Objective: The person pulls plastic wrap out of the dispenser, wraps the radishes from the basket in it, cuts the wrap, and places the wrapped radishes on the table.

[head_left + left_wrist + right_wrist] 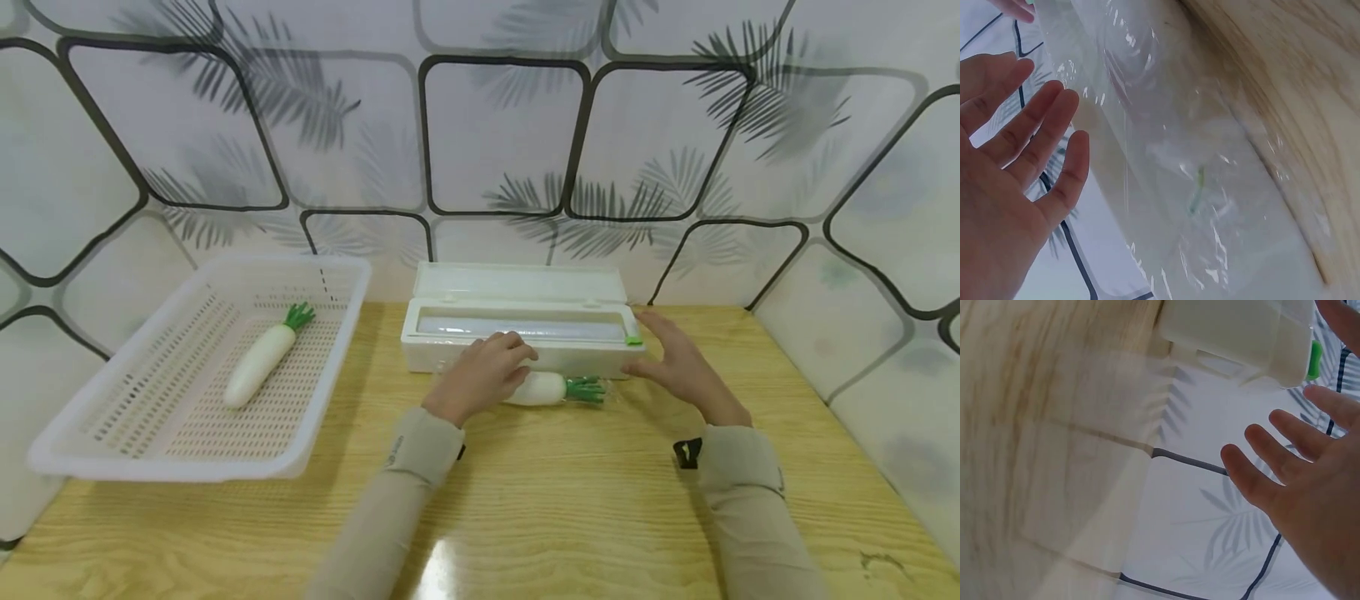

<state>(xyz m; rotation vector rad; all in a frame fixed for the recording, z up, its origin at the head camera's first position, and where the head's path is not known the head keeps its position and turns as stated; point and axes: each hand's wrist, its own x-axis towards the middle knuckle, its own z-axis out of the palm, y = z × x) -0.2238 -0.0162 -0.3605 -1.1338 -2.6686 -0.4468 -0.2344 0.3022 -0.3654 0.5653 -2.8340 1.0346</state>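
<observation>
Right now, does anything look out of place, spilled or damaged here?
One small thing: a dark, irregular mark on the tabletop, toward the head view's lower right corner, interrupting the wood grain; stain or damage, I can't tell. Otherwise nothing stands out: the film-wrapped radish lies in front of the open box.

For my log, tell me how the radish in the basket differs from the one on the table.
The basket radish is bare; the table radish has clear film about it. The basket radish is seen whole; the table radish is partly hidden by the left hand. The basket radish slants, tops toward the back; the table radish's tops point right. Both are white with green tops.
</observation>
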